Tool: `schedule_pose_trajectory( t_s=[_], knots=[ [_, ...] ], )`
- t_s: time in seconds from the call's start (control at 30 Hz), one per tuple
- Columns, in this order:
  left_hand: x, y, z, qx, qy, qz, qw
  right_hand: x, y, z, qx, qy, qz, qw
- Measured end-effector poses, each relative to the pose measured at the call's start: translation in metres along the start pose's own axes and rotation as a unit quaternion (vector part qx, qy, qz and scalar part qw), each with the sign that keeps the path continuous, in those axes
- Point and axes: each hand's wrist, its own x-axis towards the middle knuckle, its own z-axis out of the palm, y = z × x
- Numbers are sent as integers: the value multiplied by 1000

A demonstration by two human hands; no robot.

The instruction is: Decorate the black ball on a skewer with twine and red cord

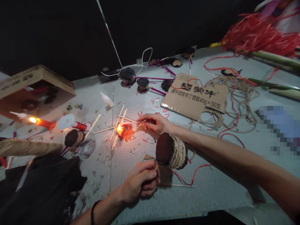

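My left hand, with a black band at its wrist, is closed around the thin wooden handle of a small drum. The drum has a dark cloth face and twine wound round its side, and it tilts above the tabletop. My right hand pinches the end of a thin wooden stick close to the flame. Beside those fingertips a small flame burns at the edge of a puddle of melted red wax. Several loose wooden sticks lie around the wax.
A second candle burns at the left, near a cardboard box and black cloth. A glue bottle stands behind the sticks. Several small drums, flat cardboard, twine and red ribbon lie farther back.
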Motion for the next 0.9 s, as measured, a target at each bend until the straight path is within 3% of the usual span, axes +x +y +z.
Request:
schedule_pose_trajectory(
  t_s=[0.9],
  knots=[
    [-1,0,2,-1,12,0,1000,0,-5,-3,19,24,6,1000]
  ],
)
